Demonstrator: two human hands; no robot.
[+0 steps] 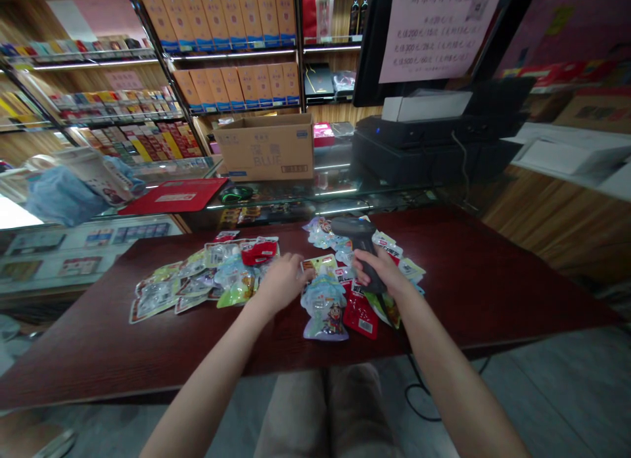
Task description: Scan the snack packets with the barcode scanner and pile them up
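Note:
My right hand (377,267) is wrapped around the handle of a dark barcode scanner (355,228), its head pointing left above a pile of snack packets. In that pile, a clear purple-edged spouted pouch (325,310) with a cartoon figure lies closest to me. Beside it is a red packet (361,313). My left hand (286,279) hovers between two piles, fingers apart, its thumb near a yellow-edged packet (323,263); no held thing shows. To its left lie clear packets (160,294), a green-edged pouch (238,284) and a red packet (259,251).
All packets lie on a dark red table (473,274). Behind it a glass counter bears a cardboard box (266,149), a red mat (175,195), a mouse (236,193) and a black machine (419,149) under a monitor (367,50). A black cable (419,395) hangs below the table.

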